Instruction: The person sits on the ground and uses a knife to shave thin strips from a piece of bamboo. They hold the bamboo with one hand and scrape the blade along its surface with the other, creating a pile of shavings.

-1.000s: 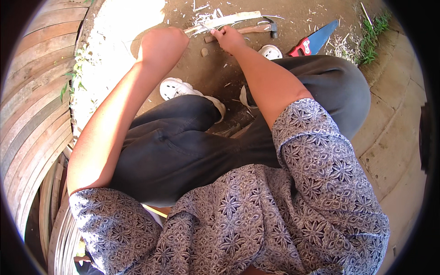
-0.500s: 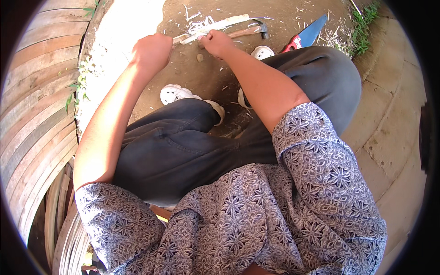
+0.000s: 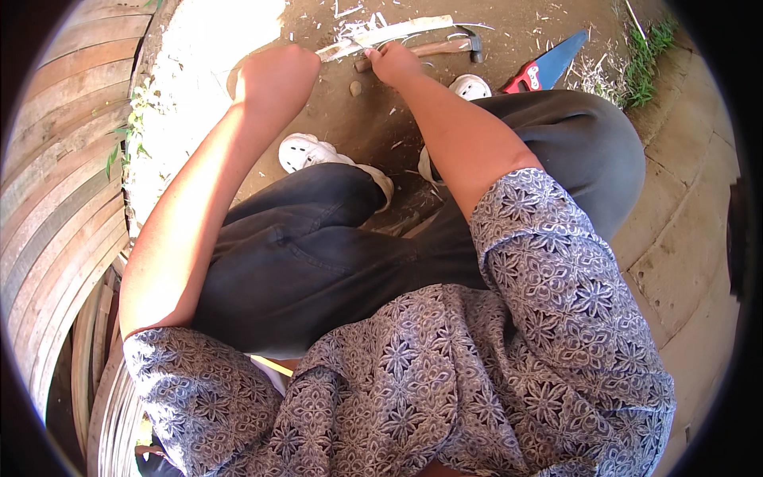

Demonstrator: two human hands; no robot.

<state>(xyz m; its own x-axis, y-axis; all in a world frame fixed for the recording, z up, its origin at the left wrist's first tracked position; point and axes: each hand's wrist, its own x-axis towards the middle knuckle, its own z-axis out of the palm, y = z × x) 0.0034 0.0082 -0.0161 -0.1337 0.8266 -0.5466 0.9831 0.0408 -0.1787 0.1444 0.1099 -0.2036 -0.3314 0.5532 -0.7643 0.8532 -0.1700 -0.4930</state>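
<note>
My left hand is closed in a fist at the near left end of a pale wooden strip, which slants up to the right just above the ground. Its fingers are turned away from view. My right hand is closed in a pinch along the strip's lower edge; what lies between its fingertips is too small to make out. Just beyond the right hand, a hammer with a wooden handle rests on the dirt, partly behind that hand. Curled pale shavings lie around the strip.
A handsaw with a red handle and blue blade lies right of my shoe. My other shoe is nearer. Curved wooden slats rise at left. Paving slabs and a grass tuft are at right.
The view has shifted slightly, so the ground and tools appear farther right. Both hands keep nearly the same places along the strip, still closed.
</note>
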